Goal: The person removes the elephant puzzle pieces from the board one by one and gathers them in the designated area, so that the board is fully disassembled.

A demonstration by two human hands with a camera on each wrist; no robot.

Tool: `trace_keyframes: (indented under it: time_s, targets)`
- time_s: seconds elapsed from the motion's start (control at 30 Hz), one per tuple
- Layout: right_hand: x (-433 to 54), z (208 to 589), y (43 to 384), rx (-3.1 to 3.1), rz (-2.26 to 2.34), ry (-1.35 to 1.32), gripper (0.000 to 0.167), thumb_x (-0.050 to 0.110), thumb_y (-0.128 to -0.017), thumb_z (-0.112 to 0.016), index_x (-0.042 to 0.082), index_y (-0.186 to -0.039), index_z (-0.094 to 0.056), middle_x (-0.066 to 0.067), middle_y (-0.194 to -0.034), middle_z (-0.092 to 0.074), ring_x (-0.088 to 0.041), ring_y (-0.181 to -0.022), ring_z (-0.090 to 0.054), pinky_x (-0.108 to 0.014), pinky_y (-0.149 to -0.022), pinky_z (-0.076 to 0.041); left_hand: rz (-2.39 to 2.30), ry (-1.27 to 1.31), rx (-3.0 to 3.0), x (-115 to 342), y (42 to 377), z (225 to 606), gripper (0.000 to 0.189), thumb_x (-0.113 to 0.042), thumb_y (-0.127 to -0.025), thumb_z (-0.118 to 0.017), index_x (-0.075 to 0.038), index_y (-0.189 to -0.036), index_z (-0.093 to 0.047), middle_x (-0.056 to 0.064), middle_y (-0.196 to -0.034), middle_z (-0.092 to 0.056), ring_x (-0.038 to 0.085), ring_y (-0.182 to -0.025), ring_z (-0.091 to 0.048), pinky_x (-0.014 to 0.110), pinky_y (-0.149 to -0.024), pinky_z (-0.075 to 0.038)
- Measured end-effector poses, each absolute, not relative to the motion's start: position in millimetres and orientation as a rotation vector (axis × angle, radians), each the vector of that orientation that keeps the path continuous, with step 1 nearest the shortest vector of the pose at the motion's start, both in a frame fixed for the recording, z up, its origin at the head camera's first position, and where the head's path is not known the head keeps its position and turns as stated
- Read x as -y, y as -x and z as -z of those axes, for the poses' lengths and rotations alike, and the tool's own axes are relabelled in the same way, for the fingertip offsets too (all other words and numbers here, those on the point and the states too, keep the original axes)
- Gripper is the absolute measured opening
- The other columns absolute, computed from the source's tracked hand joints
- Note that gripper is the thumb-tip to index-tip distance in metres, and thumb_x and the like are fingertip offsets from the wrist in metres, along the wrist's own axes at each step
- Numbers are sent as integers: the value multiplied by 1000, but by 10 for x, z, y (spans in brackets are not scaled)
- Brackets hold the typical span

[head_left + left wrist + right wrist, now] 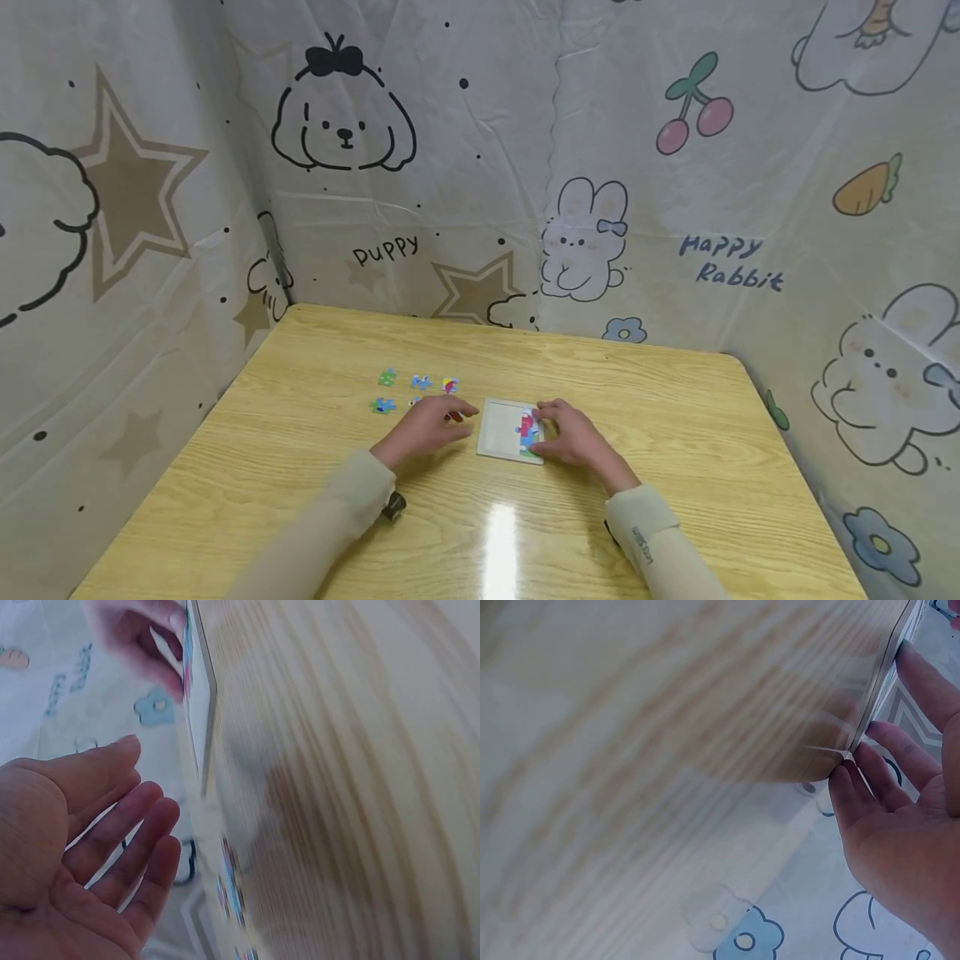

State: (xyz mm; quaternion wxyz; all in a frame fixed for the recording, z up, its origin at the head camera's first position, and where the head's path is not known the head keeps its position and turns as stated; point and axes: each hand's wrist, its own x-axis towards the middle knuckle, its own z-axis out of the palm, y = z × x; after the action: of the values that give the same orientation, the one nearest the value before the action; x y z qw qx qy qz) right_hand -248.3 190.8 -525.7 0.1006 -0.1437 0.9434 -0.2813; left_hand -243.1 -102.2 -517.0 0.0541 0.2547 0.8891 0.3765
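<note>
A shallow white-framed jigsaw tray (498, 427) lies on the table, with joined colourful pieces (527, 429) along its right side. My right hand (573, 433) holds the tray's right side, thumb toward the near corner and fingers at the edge; the right wrist view shows the fingertips (840, 774) against that edge. Just left of the tray my left hand (431, 429) hovers, fingers loosely bent; its palm (67, 862) faces up empty in the left wrist view. Loose jigsaw pieces, among them a green one (387, 377) and a red-yellow one (449, 385), lie beyond it, some partly hidden.
The wooden table (637, 392) stands against patterned cloth (465, 167) hung at the back and both sides. A blue-green piece (383, 406) lies at the left of the loose group. A bright reflection shows on the near tabletop.
</note>
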Motion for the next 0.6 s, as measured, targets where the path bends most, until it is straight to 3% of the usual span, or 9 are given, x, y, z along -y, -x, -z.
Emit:
trace_keyframes:
  time_s: [0.2, 0.6]
  targets:
    - [-1894, 5267, 2494, -2786, 822, 407, 63, 23, -87, -86, 5, -142, -62, -14, -153, -53, -41, -141, -48, -58, -118, -38, -1037, -837, -2687, 786, 2412, 5184, 34, -9, -95, -74, -3, -128, -71, 11, -126, -73, 28, -113, -68, 45, -98, -56]
    - [-1902, 5251, 2488, -2785, 830, 407, 63, 23, -87, -86, 5, -142, -61, -15, -152, -53, -42, -141, -48, -58, -119, -37, -885, -809, -2764, 698, 2460, 5305, 37, -14, -89, -82, -7, -124, -74, 7, -125, -74, 26, -121, -66, 45, -108, -51]
